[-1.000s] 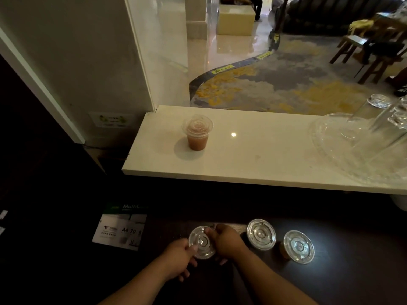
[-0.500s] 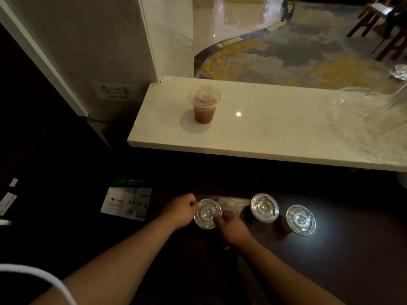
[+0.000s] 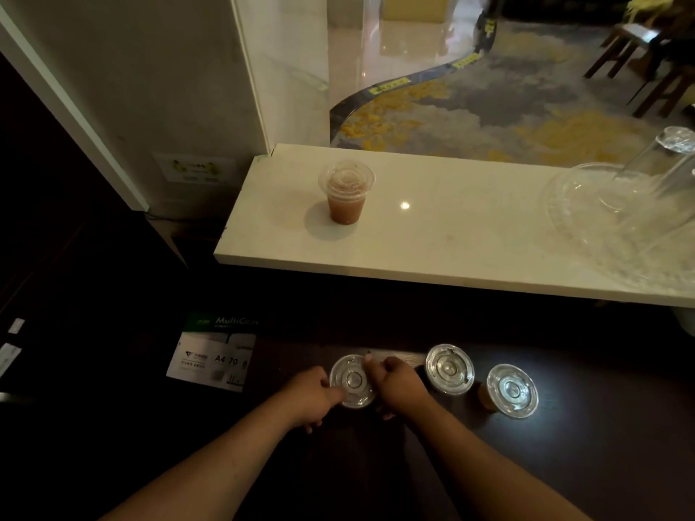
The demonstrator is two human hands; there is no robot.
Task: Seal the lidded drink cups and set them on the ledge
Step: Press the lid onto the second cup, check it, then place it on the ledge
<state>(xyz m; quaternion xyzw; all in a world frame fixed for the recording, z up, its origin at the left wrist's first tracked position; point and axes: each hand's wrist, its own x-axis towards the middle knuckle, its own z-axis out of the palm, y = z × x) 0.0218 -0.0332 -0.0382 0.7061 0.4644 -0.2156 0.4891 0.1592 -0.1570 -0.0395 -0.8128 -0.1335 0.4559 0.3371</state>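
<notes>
Hands meet on a clear-lidded plastic drink cup (image 3: 351,379), which stands on the dark wooden counter (image 3: 601,445) below the near edge of the pale stone ledge (image 3: 451,238). The left hand (image 3: 314,394) curls its fingers against the lid's left rim. The right hand (image 3: 395,385) pinches the right rim, thumb on top. A second lidded cup (image 3: 449,368) and a third lidded cup (image 3: 511,391) stand on the counter, also below the ledge. A lidded cup of brownish drink (image 3: 346,191) stands upright near the ledge's left end. A clear glass dish (image 3: 601,227) sits at its right end.

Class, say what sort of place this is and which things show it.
Probably a café or hotel-lounge drinks counter: lidded drink cups on the dark counter, a pale serving ledge, upturned glasses on a tray, chairs beyond.
</notes>
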